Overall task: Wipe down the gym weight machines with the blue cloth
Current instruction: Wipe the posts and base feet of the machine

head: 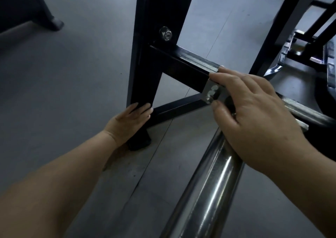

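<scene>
Head view looks down at your two bare arms reaching toward a black machine frame on a grey floor [63,92]. Your left hand [127,123] lies low against the foot of the upright post [145,64], palm turned to the metal, fingers [141,108] straight and close together, tips pressing the post's face just above the point where a low bar [178,108] joins it. That hand holds nothing. Your right hand [254,117] sits higher and nearer the camera, at the end of a black crossbar [181,64] that runs from the post out to the right. Its fingers [223,73] curl over the top of the crossbar's end, and the thumb [221,110] bends in below, so the hand grips the bar around a silver bracket [209,90] carrying a bolt [211,94]. Beneath that hand a thick chrome tube [209,192] slants toward the bottom of the view. A second bolt [165,33] shines on the post above the crossbar. More black framing [300,19] and a weight plate [327,70] stand at the right edge, and another dark leg [45,17] rests on the floor at the upper left. No blue cloth shows in either hand or anywhere in view, so you cannot tell where it is.
</scene>
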